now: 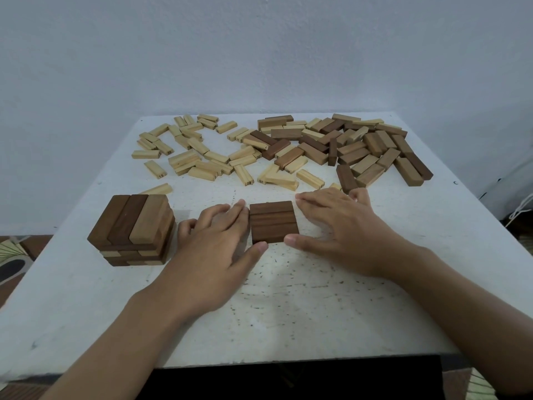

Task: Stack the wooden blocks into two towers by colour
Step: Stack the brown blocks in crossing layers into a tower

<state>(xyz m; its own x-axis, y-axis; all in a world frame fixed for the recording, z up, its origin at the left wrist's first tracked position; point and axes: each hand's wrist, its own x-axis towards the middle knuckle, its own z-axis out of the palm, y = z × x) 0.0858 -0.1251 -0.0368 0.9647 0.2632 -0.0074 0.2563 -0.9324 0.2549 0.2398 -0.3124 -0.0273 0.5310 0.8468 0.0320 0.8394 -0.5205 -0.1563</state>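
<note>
- A white speckled table (288, 298) fills the middle of the frame, with a pale wall (259, 53) behind it.
- At frame centre lies a dark layer (274, 222): three dark brown blocks flat on the table, side by side, forming a square.
- The left hand (219, 241) comes in from the lower left. Its fingers are nearly straight and lie against the left edge of the dark layer, with the thumb tip at the near left corner. It grips nothing.
- The right hand (337, 223) comes in from the lower right. Its fingers are spread and almost flat, with the tips at the right edge of the dark layer and the thumb tip touching the near right corner. It holds nothing either.
- A tower (132, 229) stands left of centre, just beside the left hand. It has several crossed layers, and its top layer is two dark blocks and one lighter brown block.
- One pale block (157, 188) lies just behind the tower.
- A pale pile (196, 151) of loose light blocks, some with printed numbers, is scattered across the upper left of the table.
- A brown pile (360, 145) of darker and tan blocks, with a few pale ones mixed in, spreads over the upper right and meets the pale pile near the middle.
- A patterned rug (14, 255) shows at the left edge.
- A white cord (522, 209) hangs at the right edge.
</note>
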